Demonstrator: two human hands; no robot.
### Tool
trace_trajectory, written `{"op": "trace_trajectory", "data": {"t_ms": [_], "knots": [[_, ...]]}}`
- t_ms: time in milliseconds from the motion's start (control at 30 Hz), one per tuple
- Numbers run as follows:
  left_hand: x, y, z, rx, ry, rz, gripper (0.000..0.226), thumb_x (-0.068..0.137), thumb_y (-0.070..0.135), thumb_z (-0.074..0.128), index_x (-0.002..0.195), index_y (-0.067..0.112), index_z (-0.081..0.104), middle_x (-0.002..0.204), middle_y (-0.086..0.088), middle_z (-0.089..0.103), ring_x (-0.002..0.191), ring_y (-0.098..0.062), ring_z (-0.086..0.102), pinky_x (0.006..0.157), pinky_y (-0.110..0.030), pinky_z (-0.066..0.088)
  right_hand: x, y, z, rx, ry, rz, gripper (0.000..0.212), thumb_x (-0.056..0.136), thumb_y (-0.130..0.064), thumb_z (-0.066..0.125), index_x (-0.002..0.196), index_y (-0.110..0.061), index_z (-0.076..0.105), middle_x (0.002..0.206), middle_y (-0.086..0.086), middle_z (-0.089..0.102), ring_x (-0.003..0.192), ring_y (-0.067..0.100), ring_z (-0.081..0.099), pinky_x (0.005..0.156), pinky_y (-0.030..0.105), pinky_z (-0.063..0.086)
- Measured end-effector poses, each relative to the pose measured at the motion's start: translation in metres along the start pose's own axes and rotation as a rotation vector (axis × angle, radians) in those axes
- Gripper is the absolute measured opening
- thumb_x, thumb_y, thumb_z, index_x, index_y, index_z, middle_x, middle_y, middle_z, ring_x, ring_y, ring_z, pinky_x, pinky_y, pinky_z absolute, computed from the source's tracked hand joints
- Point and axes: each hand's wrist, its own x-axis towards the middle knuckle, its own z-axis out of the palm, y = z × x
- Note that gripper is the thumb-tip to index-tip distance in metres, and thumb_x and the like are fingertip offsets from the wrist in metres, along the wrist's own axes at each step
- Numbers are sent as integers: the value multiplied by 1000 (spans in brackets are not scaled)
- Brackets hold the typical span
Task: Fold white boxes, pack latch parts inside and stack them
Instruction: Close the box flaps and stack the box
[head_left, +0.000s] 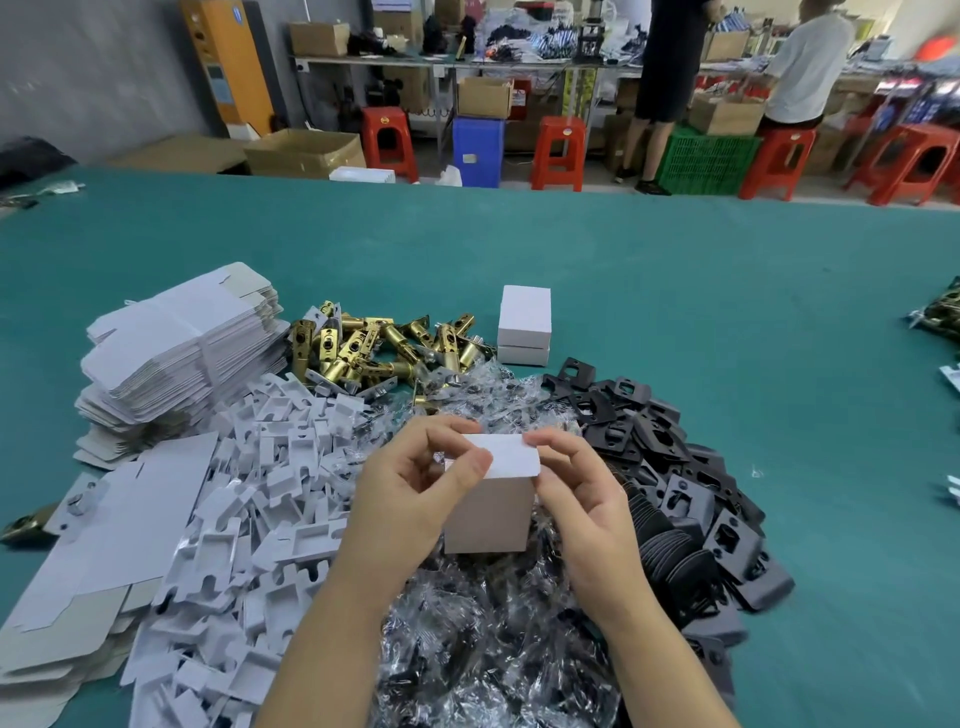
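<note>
While both hands work over the pile of bagged parts (498, 649), one white box (488, 514) stands upright between them, held so the top flap (506, 456) can be tucked. Left hand (415, 499) pinches the flap's near-left corner with thumb and curled fingers; right hand (582, 499) pinches its right edge, fingers narrow. Likely the closing step. Two finished boxes (524, 325) sit stacked beyond, kept away from the clutter. Flat box blanks (176, 353) lie stacked at left within reach. Brass latches (363, 348), white inserts (270, 499) and black plates (675, 488) lie in loose heaps, too many to count.
</note>
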Motion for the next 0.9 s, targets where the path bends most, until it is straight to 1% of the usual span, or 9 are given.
{"op": "trace_trajectory", "data": {"t_ms": [100, 200, 300, 367, 400, 500, 567, 733, 900], "knots": [[0, 0, -3, 7, -28, 0, 19, 74, 50, 73, 85, 34, 73, 115, 11, 72, 91, -28, 63, 72, -40, 55, 0, 2, -2, 18, 8, -4, 31, 89, -44, 57, 112, -28, 72, 111, 10, 71, 103, 25, 65, 84, 31, 54], [0, 0, -7, 44, -76, -14, 24, 77, 50, 73, 99, 41, 75, 111, 10, 73, 92, -27, 63, 78, -50, 57, 0, 2, 2, -2, 4, 8, 28, 86, -45, 65, 109, -31, 70, 105, 3, 73, 92, 14, 66, 73, 28, 55], [1, 0, -9, 108, -118, -7, 26, 83, 41, 74, 108, 45, 75, 115, 14, 72, 101, -11, 67, 81, -40, 60, 0, 4, 3, -26, 8, 10, 25, 85, -43, 69, 109, -35, 69, 104, 1, 74, 91, 10, 67, 72, 33, 57], [1, 1, -9, 161, -108, 33, 26, 85, 40, 74, 110, 47, 74, 118, 19, 70, 110, -8, 65, 84, -32, 57, 0, 4, 2, -39, 17, 1, 25, 85, -44, 69, 109, -36, 69, 106, 2, 74, 93, 13, 68, 75, 41, 58], [1, 1, -9, 187, -102, 55, 25, 87, 42, 74, 111, 47, 75, 119, 21, 70, 113, -7, 64, 85, -32, 56, 0, 5, 2, -46, 24, -2, 25, 86, -44, 70, 110, -35, 69, 106, 3, 74, 93, 14, 68, 75, 43, 58], [0, 1, -8, 253, -97, 100, 29, 85, 38, 68, 111, 47, 75, 122, 24, 68, 120, -4, 61, 90, -31, 56, 0, 6, 2, -59, 46, -9, 27, 86, -45, 71, 111, -34, 69, 105, 3, 74, 92, 14, 69, 72, 36, 58], [-1, 2, -8, 268, -99, 117, 31, 84, 39, 67, 112, 49, 74, 124, 27, 67, 121, -2, 60, 88, -28, 57, 0, 7, 3, -58, 56, -11, 27, 86, -45, 72, 110, -35, 69, 104, 4, 74, 91, 15, 69, 72, 32, 57], [-2, 2, -7, 291, -73, 145, 29, 83, 42, 68, 111, 47, 76, 125, 27, 66, 121, -2, 60, 87, -27, 56, -1, 6, 3, -57, 43, 0, 30, 86, -47, 71, 115, -40, 71, 110, 2, 74, 98, 18, 70, 75, 38, 61], [-4, 6, -5, 322, -54, 207, 26, 86, 39, 69, 110, 48, 74, 116, 26, 68, 115, -2, 62, 89, -14, 50, -2, 1, 4, -64, 57, -41, 25, 87, -48, 68, 110, -42, 75, 101, -5, 75, 89, 6, 66, 69, 24, 55]]}}
